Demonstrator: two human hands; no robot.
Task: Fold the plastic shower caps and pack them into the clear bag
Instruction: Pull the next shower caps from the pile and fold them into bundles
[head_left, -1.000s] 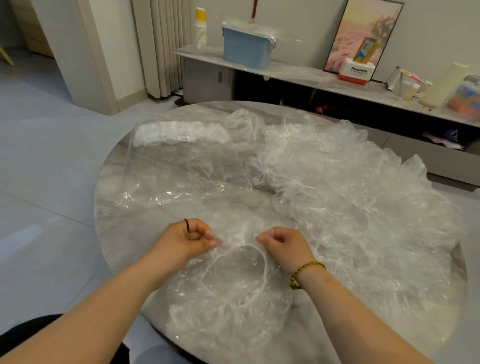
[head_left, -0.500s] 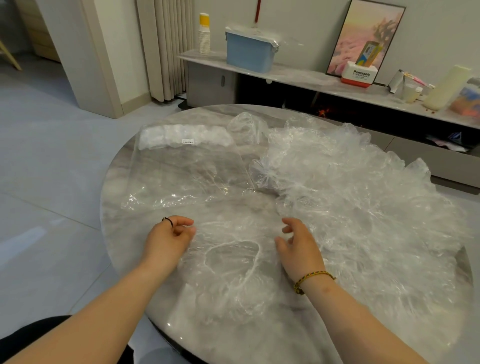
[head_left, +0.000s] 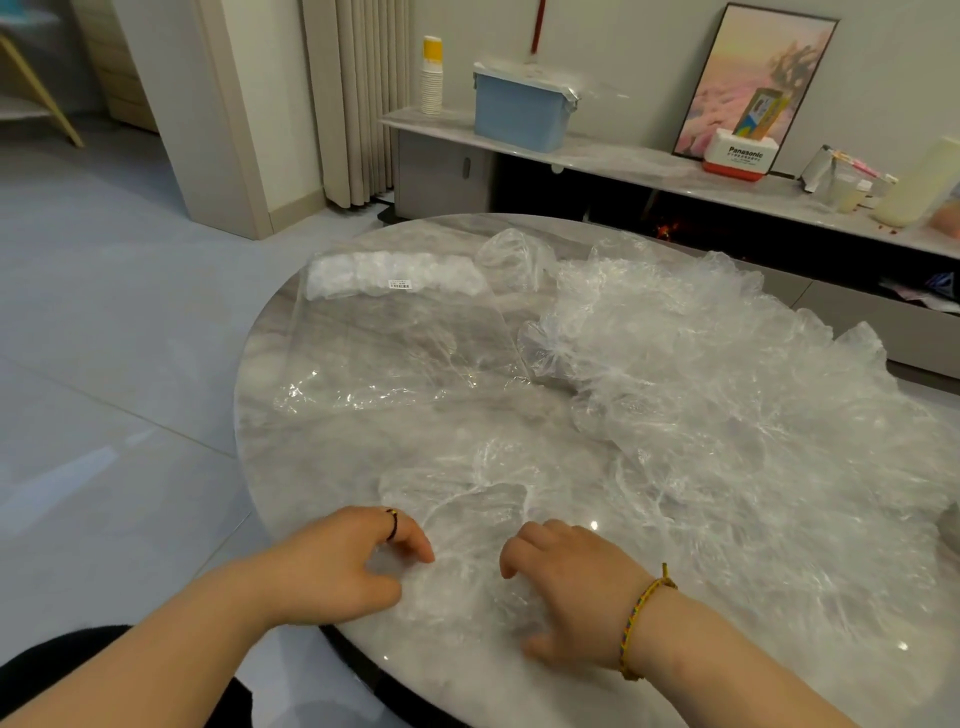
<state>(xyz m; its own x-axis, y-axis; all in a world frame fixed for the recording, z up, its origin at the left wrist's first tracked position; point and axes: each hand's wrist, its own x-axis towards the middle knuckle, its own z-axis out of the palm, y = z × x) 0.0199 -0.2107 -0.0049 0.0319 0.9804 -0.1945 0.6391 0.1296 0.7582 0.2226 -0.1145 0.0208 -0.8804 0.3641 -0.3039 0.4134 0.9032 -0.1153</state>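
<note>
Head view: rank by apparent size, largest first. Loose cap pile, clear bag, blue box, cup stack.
1. loose cap pile
2. clear bag
3. blue box
4. cup stack
The box and cups stand farther from the camera, so their true size is unsure.

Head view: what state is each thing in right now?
Left hand: fingers curled on the cap, grip unclear.
Right hand: fingers curled on the cap, grip unclear.
Cap: spread flat, unfolded.
Bag: lying flat, folded caps at its far end.
Pile: loose, unfolded.
Blue box: lid on.
</note>
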